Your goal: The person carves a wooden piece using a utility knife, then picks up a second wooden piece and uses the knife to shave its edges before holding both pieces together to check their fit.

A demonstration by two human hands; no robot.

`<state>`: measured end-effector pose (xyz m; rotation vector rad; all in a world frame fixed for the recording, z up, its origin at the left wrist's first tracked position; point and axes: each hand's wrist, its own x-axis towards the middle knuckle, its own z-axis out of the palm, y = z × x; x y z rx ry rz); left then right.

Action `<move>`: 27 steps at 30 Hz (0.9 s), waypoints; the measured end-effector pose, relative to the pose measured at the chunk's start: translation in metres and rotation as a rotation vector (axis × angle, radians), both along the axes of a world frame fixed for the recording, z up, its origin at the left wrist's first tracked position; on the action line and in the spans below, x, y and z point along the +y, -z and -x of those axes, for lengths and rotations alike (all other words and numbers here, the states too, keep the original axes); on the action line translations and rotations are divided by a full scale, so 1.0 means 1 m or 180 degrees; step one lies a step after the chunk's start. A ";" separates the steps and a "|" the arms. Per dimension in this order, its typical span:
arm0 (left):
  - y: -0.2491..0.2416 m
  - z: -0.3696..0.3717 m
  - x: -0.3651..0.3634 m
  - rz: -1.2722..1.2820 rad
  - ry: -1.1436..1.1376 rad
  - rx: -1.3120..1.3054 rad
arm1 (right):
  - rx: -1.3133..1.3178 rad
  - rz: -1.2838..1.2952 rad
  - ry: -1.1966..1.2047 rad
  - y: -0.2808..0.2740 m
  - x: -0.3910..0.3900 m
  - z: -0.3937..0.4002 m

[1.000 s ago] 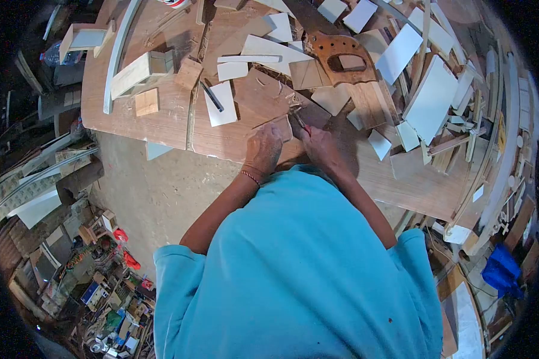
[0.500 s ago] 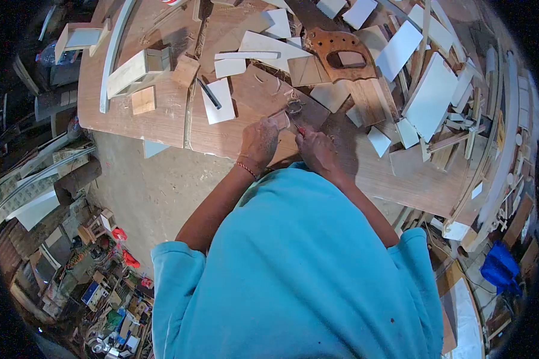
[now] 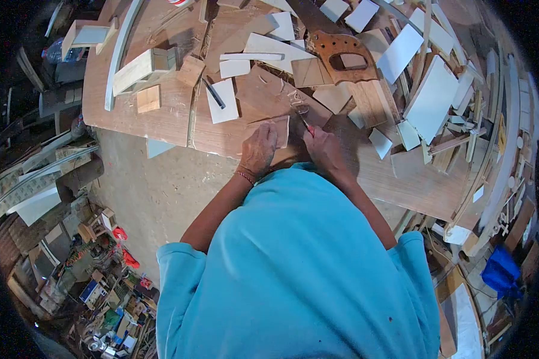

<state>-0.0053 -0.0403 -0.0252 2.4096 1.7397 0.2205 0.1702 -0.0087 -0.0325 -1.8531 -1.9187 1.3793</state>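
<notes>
My left hand (image 3: 259,147) is closed over a thin, flat wooden piece (image 3: 281,130) near the front edge of the workbench (image 3: 221,131). The piece's right side sticks out past my fingertips. In my right hand (image 3: 324,149) is a slim tool with a red handle (image 3: 309,129), the fingers wrapped around it. Its thin metal shaft points away from me, just right of the piece and apart from it. A dark, rounded shape (image 3: 302,110) shows at the tool's far end; I cannot make out its exact form. Curled wood shavings (image 3: 294,96) lie beyond.
A handsaw with a wooden handle (image 3: 344,57) lies at the back. A black pen-like stick (image 3: 213,94) rests on a white board (image 3: 224,107) to the left. Offcuts and a white panel (image 3: 431,90) crowd the right. A wooden block (image 3: 148,99) sits farther left.
More of the wooden piece now shows, lying flatter beside my left hand, whose fingers have drawn back a little. My right hand and its tool have shifted slightly right, away from the piece.
</notes>
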 end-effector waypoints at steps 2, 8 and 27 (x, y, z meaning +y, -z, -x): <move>-0.001 -0.001 -0.001 -0.0064 -0.0003 -0.0004 | -0.0233 -0.0430 -0.0317 0.016 -0.013 -0.005; -0.004 -0.008 0.000 0.0305 -0.0278 0.0011 | -0.0447 -0.0721 -0.0406 0.002 -0.017 -0.001; -0.014 -0.005 0.021 0.0805 -0.0421 -0.0161 | -0.0566 -0.0062 -0.0245 -0.005 -0.004 0.018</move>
